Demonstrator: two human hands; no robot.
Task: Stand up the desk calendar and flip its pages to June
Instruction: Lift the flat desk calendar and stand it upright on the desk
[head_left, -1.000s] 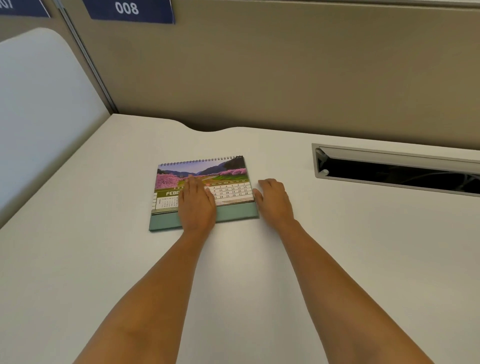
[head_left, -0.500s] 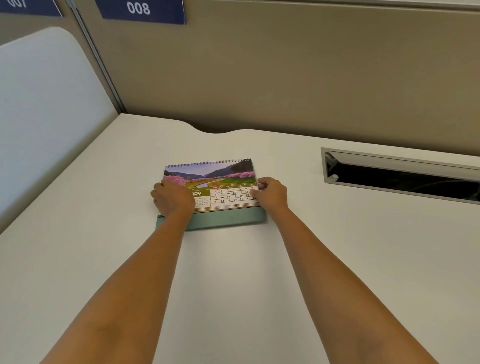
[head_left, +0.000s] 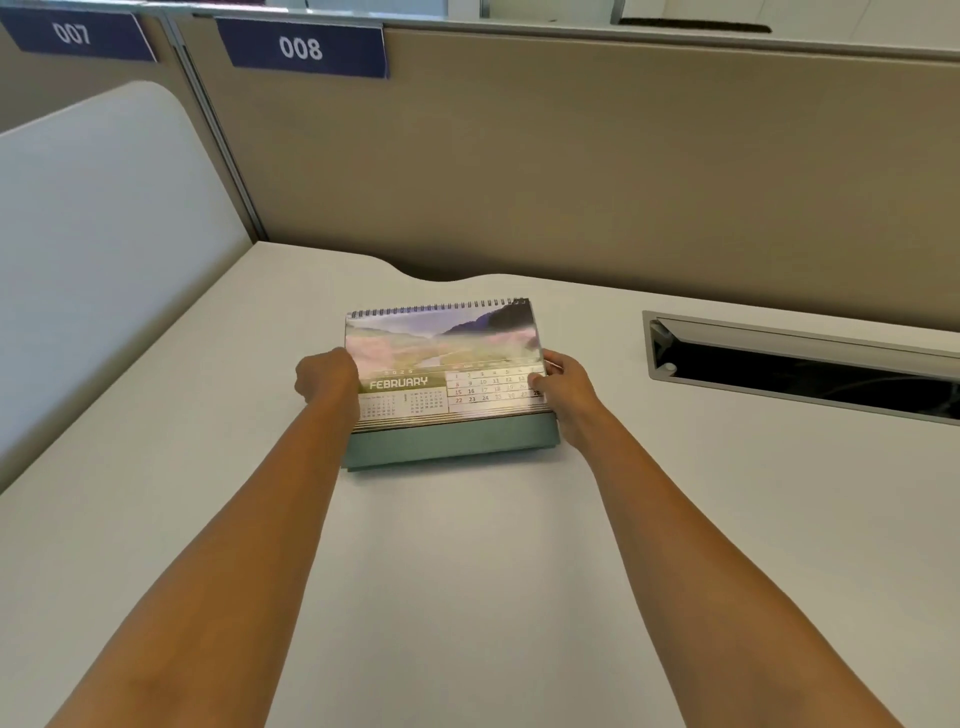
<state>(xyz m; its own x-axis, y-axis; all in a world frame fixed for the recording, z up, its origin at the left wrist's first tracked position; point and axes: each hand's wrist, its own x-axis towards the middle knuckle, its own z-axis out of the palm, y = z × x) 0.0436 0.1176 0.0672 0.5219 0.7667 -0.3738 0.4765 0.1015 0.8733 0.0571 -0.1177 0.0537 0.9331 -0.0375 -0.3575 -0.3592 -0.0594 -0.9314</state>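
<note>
A spiral-bound desk calendar (head_left: 441, 358) with a teal base rests on the white desk, its far spiral edge tilted up off the surface. The open page reads FEBRUARY under a landscape photo with pink trees. My left hand (head_left: 326, 375) grips the calendar's left edge. My right hand (head_left: 563, 387) holds its right edge, thumb on the date grid. Both forearms reach in from the bottom of the view.
The white desk (head_left: 467, 571) ends at a tan partition wall (head_left: 571, 182) carrying blue signs 007 and 008. A recessed cable slot (head_left: 800, 369) lies to the right of the calendar. A white rounded divider panel (head_left: 104, 260) stands along the left side.
My left hand slid from flat on the page to the calendar's left edge, and my right hand closed on the right edge. The calendar's spiral edge has risen from lying flat.
</note>
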